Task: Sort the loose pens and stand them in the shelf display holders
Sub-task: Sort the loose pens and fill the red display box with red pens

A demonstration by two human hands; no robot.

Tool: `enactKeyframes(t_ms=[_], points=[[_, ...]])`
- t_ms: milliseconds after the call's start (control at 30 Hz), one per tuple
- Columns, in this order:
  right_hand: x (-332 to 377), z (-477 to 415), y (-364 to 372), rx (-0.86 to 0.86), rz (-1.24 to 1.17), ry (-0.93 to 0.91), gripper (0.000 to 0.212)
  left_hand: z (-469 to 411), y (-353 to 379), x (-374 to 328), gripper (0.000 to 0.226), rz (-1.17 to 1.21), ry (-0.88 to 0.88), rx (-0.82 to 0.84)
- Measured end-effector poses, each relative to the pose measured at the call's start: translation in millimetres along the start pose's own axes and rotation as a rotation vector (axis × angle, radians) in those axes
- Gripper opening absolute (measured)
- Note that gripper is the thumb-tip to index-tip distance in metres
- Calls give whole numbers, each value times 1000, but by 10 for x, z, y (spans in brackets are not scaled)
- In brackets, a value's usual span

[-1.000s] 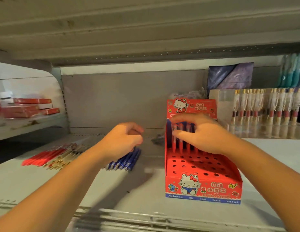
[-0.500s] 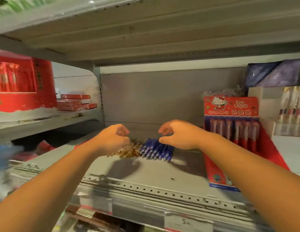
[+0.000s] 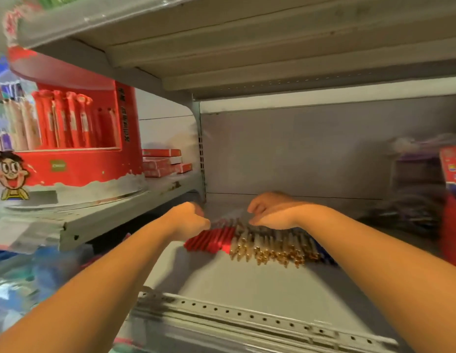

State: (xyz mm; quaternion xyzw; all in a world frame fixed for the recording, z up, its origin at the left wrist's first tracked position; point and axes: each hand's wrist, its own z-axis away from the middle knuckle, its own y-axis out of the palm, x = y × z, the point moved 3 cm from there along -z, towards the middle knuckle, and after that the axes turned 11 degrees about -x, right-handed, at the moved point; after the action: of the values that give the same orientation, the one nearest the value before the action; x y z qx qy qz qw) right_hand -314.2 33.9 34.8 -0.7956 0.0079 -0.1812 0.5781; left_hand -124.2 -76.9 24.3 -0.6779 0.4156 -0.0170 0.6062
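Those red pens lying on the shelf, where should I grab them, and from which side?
Probably around the middle of the barrels, coming down from above and from the left. The red pens lie flat, side by side, with open shelf on their left, while the gold-tipped pens crowd their right edge. The left hand is at their far ends.

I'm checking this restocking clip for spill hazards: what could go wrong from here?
The red pens and gold-tipped pens lie touching, so the left hand or right hand by them may scoop up mixed sorts. They lie loose on the flat shelf; a nudge might roll some toward its front edge.
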Motion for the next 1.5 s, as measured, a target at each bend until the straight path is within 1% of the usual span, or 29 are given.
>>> enactKeyframes(t_ms=[33, 67, 133, 167, 233, 333, 367, 500, 567, 633, 700, 833, 933, 1067, 1167, 1267, 1367, 1433, 1500], points=[[58, -91, 45, 9, 19, -11, 36, -74, 28, 75, 18, 1, -18, 16], [113, -181, 85, 14, 47, -27, 32, -162, 79, 145, 23, -1, -35, 38], [209, -352, 162, 17, 100, -68, 27, -315, 206, 240, 50, -23, -87, 83], [249, -431, 200, 29, 119, -89, 27, -366, 277, 250, 55, -16, -122, 107], [315, -586, 285, 78, 172, -139, 28, -435, 401, 214, 53, 2, -169, 203], [353, -804, 387, 175, 278, -184, 25, -510, 518, 111, 33, 16, -173, 358], [345, -873, 417, 203, 309, -182, 23, -528, 524, 72, 34, 13, -167, 380], [245, -1041, 527, 294, 412, -213, 22, -746, 576, 36, 41, -62, -106, 359], [191, -1106, 557, 304, 361, -230, 19, -840, 584, 33, 47, -114, -86, 360], [174, -1123, 557, 310, 256, -229, 20, -883, 575, 22, 45, -184, -70, 368], [165, -1179, 580, 323, 219, -272, 22, -948, 575, 6, 40, -237, -55, 364], [170, -1248, 621, 358, 257, -334, 22, -996, 606, 4, 36, -243, -76, 381], [169, -1268, 628, 388, 266, -392, 20, -999, 612, 25, 27, -242, -83, 425], [187, -1267, 673, 347, 327, -524, 15, -1031, 613, 72, 21, -304, -89, 436], [169, -1247, 681, 304, 361, -628, 13, -1044, 620, 107, 31, -310, -89, 405], [125, -1229, 656, 295, 369, -655, 14, -1041, 642, 130, 31, -319, -84, 398], [109, -1223, 675, 322, 404, -664, 20, -1026, 657, 123, 29, -323, -87, 432], [119, -1219, 688, 320, 409, -673, 19, -1012, 661, 112, 29, -329, -92, 459], [132, -1216, 693, 304, 407, -677, 17, -1009, 650, 109, 21, -344, -85, 452]])
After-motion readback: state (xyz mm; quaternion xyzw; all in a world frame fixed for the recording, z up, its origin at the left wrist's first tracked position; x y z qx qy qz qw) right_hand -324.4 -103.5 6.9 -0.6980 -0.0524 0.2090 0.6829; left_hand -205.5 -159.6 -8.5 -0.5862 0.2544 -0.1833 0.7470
